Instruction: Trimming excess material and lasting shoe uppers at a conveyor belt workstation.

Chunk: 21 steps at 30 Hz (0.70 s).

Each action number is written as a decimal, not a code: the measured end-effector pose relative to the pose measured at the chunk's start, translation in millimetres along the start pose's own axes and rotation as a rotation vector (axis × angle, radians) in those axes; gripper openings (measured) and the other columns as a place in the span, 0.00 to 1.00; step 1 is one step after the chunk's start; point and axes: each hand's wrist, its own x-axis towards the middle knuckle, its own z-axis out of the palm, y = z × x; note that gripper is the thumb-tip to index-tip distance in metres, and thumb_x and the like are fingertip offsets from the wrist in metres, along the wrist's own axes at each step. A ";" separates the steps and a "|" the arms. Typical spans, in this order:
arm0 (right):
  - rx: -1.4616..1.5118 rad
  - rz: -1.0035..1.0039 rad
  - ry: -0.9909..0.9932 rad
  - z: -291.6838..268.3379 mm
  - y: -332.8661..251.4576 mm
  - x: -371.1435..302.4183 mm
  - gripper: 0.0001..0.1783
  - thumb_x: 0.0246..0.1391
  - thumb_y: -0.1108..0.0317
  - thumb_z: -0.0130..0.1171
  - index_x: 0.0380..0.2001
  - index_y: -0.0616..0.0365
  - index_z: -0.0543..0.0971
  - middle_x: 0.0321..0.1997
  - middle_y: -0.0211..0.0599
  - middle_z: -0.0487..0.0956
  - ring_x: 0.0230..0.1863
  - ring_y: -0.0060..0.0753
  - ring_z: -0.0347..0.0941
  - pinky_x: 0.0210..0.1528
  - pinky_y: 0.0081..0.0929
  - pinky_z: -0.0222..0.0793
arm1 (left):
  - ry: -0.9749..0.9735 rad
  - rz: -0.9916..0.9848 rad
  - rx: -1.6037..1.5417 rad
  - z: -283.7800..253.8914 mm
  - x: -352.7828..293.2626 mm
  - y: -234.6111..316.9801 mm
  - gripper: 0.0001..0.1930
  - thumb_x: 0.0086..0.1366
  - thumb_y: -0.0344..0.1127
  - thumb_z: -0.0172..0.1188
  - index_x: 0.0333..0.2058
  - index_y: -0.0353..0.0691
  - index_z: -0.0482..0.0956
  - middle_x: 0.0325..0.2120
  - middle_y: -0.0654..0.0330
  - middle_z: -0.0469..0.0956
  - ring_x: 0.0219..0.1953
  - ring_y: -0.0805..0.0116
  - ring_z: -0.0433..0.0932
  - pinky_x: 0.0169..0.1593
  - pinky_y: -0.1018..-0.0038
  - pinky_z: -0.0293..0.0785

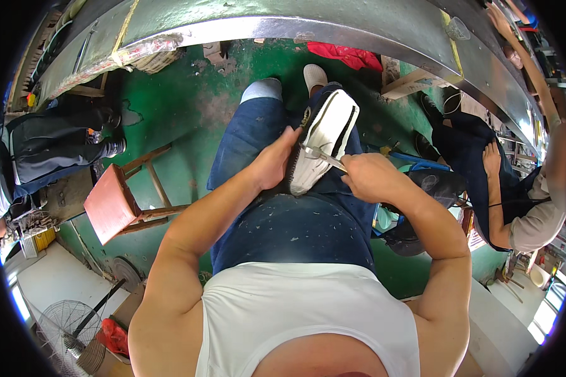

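Beneath the worktop, on the jeans, lay a shoe, pale underside up — seemingly mid-work, unfinished. The left hand clasped its side; the right hand gripped a metal tool at the underside.

The person's two hands, holding one shoe and one metal tool; one red-topped stool; one wire fan.

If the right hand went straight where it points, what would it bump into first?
Probably the black-and-white shoe, ahead to the left; the metal tool in the right hand seems to touch it, though depth is unclear.
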 end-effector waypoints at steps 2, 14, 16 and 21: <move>0.118 0.001 0.054 27.1 2.2 7.0 0.15 0.56 0.63 0.60 0.38 0.65 0.74 0.30 0.54 0.79 0.36 0.62 0.76 0.41 0.52 0.71 | 0.160 0.049 0.065 5.6 14.0 -7.8 0.37 0.77 0.61 0.30 0.71 0.38 0.52 0.66 0.55 0.64 0.67 0.63 0.64 0.67 0.69 0.61; 0.112 0.013 0.535 36.5 11.2 10.6 0.21 0.54 0.69 0.62 0.47 0.70 0.68 0.42 0.55 0.76 0.47 0.67 0.74 0.48 0.49 0.73 | 0.474 0.696 1.166 -20.2 38.7 -21.3 0.23 0.77 0.43 0.40 0.59 0.32 0.73 0.52 0.37 0.76 0.56 0.39 0.74 0.59 0.62 0.71; 0.022 0.187 0.393 25.7 11.1 16.4 0.20 0.56 0.68 0.60 0.46 0.70 0.69 0.40 0.55 0.77 0.44 0.66 0.75 0.47 0.49 0.74 | 0.433 0.725 1.248 -18.1 37.3 -20.9 0.23 0.76 0.41 0.43 0.61 0.33 0.70 0.54 0.37 0.74 0.55 0.39 0.75 0.58 0.61 0.72; 0.421 0.232 0.544 67.6 28.7 28.0 0.16 0.59 0.63 0.59 0.44 0.62 0.73 0.40 0.55 0.79 0.45 0.61 0.76 0.47 0.48 0.72 | 0.319 0.848 1.533 -14.0 36.8 -9.8 0.26 0.73 0.40 0.47 0.68 0.43 0.61 0.62 0.40 0.66 0.47 0.38 0.79 0.51 0.57 0.78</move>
